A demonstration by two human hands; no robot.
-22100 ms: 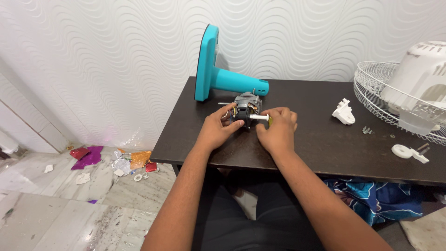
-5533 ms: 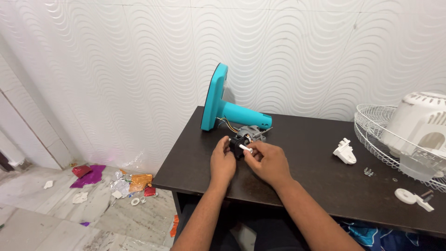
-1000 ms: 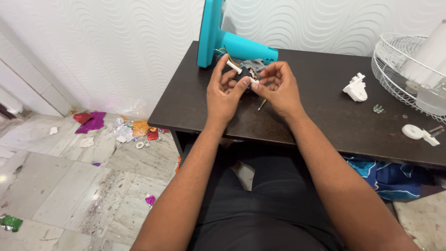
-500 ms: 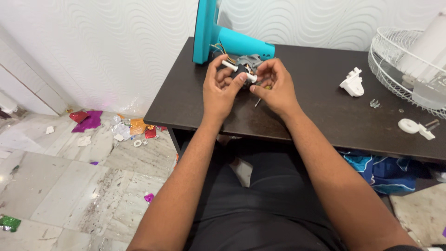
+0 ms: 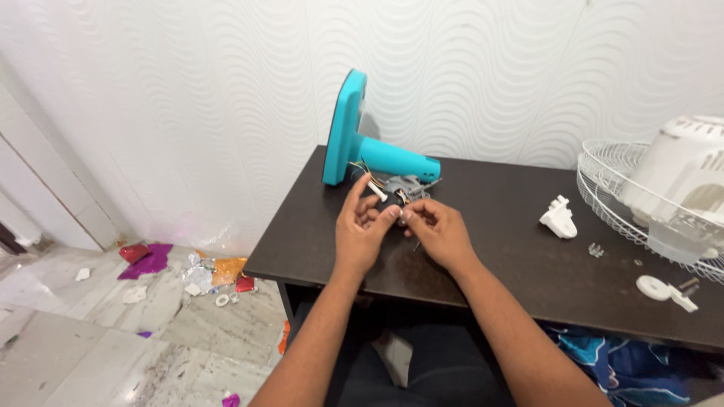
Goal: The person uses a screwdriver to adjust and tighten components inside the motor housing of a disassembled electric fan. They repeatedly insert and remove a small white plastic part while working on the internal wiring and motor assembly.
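Note:
Both of my hands meet over a small grey fan motor (image 5: pixel 401 190) with loose coloured wires, which lies on the dark table (image 5: pixel 498 249). My left hand (image 5: pixel 360 230) pinches a small white part at the motor's left side. My right hand (image 5: pixel 437 232) grips the motor's front with closed fingers. A teal fan stand (image 5: pixel 360 145) lies on its side just behind the motor, its round base upright against the wall.
A white wire fan guard (image 5: pixel 626 207) with a white motor housing (image 5: pixel 682 177) stands at the table's right end. Small white plastic parts (image 5: pixel 559 217), a white knob (image 5: pixel 654 287) and screws (image 5: pixel 596 249) lie nearby. Coloured scraps (image 5: pixel 151 261) litter the floor at left.
The view has tilted up, so the wall and the whole teal stand show. My hands remain together on the motor, with the fingers shifted slightly on the white part.

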